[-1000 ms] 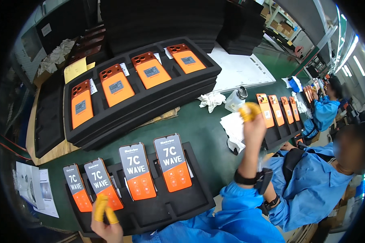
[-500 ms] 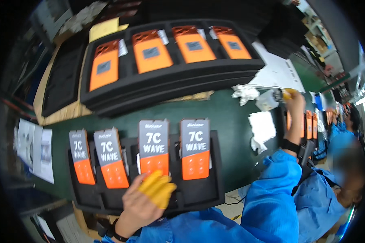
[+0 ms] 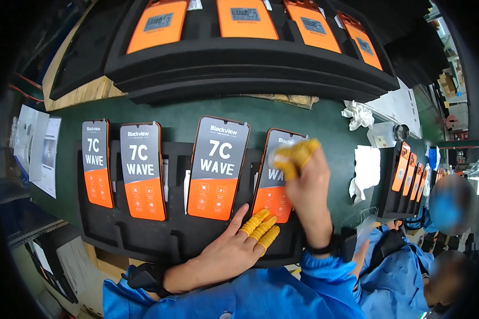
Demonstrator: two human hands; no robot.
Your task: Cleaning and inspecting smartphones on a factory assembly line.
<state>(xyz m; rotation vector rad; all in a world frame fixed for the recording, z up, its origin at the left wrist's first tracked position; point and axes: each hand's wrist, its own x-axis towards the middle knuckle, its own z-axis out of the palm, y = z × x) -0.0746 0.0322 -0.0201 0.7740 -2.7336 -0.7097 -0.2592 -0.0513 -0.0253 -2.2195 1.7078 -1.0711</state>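
Four smartphones with grey-and-orange screen films stand propped in a black foam tray: a far-left phone point(image 3: 97, 165), a second phone point(image 3: 142, 173), a third phone point(image 3: 217, 170) and the rightmost phone point(image 3: 277, 196). Yellow finger cots cover several fingertips on both hands. My left hand point(image 3: 234, 250) lies palm down with fingers stretched, its tips touching the bottom edge of the rightmost phone. Over the upper part of that same screen, my right hand point(image 3: 306, 178) is blurred by motion, pinching a small white wad point(image 3: 273, 158) against the film.
Behind stands a stack of black foam trays point(image 3: 250, 66) with orange phones lying back up. A crumpled tissue point(image 3: 358, 114), a clear bottle with a black top point(image 3: 383, 134) and a white cloth point(image 3: 366, 170) are on the right. Another tray point(image 3: 391, 186) and a blue-clad co-worker point(image 3: 394, 271) are beyond.
My right hand has come from the bottle at the far right to the rightmost phone. My left hand has shifted right, from the third phone to the rightmost one. The view has moved closer.
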